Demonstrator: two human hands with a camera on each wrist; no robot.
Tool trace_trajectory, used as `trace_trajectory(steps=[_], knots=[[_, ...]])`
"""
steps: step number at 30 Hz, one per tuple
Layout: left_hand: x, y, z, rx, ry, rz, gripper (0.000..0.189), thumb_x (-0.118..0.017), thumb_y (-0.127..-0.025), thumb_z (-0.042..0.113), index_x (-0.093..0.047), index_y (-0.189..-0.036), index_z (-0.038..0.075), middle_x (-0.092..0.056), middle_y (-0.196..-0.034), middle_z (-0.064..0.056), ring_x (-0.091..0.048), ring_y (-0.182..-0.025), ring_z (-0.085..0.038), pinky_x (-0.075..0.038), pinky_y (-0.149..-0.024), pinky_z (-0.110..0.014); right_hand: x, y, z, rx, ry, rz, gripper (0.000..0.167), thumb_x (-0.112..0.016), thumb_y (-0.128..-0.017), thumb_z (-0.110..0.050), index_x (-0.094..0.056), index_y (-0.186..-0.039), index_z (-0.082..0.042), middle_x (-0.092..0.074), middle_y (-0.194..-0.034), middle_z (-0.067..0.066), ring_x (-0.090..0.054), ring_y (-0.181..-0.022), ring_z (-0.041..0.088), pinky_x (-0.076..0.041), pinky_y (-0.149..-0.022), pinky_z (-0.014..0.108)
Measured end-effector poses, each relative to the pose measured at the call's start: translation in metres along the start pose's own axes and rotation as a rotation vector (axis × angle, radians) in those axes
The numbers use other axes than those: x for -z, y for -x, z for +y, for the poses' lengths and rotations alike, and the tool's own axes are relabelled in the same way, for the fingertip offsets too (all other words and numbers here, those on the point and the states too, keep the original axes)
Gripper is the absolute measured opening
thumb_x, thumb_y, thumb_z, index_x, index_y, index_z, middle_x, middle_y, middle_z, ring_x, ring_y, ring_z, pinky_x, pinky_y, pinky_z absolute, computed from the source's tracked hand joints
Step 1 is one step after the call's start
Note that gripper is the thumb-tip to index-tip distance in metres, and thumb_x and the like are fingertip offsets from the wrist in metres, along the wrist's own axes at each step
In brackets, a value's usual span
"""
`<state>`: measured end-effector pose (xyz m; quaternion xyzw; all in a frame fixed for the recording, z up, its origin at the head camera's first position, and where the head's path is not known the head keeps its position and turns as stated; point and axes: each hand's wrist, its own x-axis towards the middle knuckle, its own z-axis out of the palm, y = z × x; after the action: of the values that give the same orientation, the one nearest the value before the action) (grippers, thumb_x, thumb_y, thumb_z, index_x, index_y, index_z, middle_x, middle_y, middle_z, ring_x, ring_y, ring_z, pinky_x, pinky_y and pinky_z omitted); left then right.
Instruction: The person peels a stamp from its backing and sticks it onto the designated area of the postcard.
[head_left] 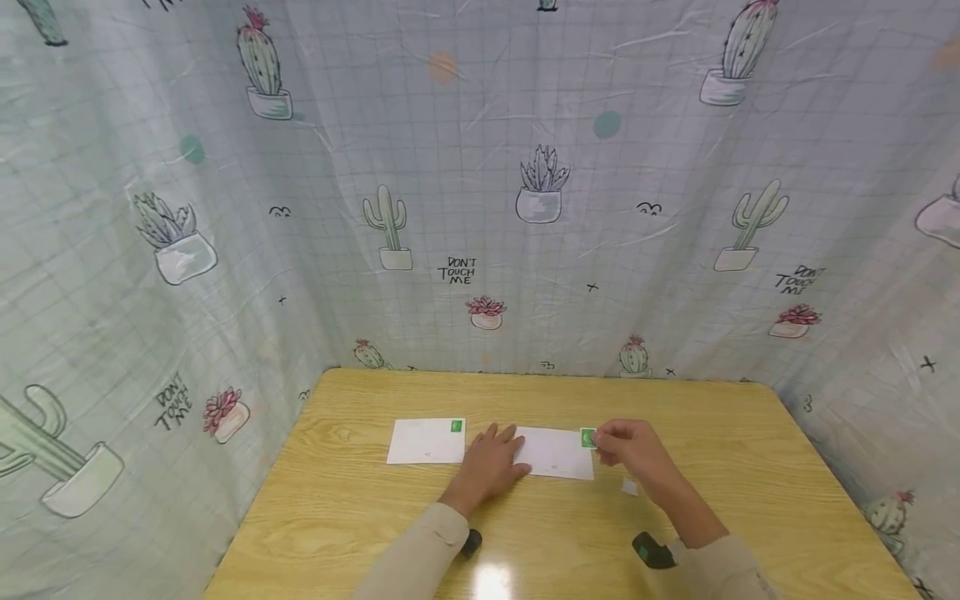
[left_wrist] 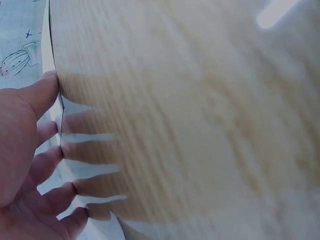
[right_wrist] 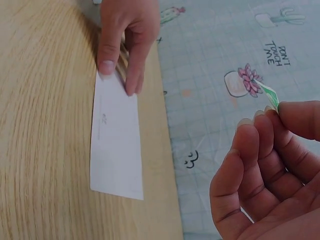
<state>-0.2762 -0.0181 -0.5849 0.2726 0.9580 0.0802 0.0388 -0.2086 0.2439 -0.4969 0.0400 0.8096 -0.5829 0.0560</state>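
Note:
My left hand [head_left: 489, 468] rests with spread fingers on the left end of a white envelope [head_left: 555, 456] lying flat on the table. Between thumb and fingertips, my right hand [head_left: 639, 450] pinches a small green stamp [head_left: 588, 437] with a white edge. The head view shows this stamp over the envelope's upper right corner, while from the right wrist the stamp [right_wrist: 271, 94] appears held up off the envelope [right_wrist: 117, 150]. Left of my left hand lies a second white envelope [head_left: 423, 443], with a green stamp [head_left: 456, 426] at its upper right corner.
A small whitish square piece [head_left: 630, 486] lies on the wooden table [head_left: 360, 517], below my right hand. Behind and beside the table hangs a cactus-print curtain [head_left: 480, 167]. The tabletop is glossy and reflects light near its front.

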Motion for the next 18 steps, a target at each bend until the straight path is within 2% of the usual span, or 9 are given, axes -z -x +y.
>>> trace_trajectory(steps=[7,18], knots=[[0.002,-0.002,0.006,0.031,-0.011,-0.025,0.059,-0.058,-0.103,0.052,-0.056,-0.152,0.019,-0.048,-0.164,-0.004,-0.041,-0.154,-0.037,-0.039,-0.123,-0.052,-0.001,-0.008,0.009,-0.009,0.026,0.007,0.021,-0.061,-0.104,-0.013,-0.07,-0.101,0.005,-0.07,-0.094,0.011,-0.066,-0.084,0.021,-0.059,-0.078,0.028],[0.012,0.003,0.01,0.055,-0.011,-0.03,0.058,-0.062,-0.102,0.05,-0.057,-0.151,0.02,-0.048,-0.164,-0.003,-0.042,-0.154,-0.035,-0.04,-0.123,-0.051,0.001,-0.024,0.024,-0.036,0.057,0.024,0.022,-0.06,-0.104,-0.013,-0.07,-0.101,0.007,-0.07,-0.093,0.015,-0.064,-0.08,0.019,-0.059,-0.076,0.031]])
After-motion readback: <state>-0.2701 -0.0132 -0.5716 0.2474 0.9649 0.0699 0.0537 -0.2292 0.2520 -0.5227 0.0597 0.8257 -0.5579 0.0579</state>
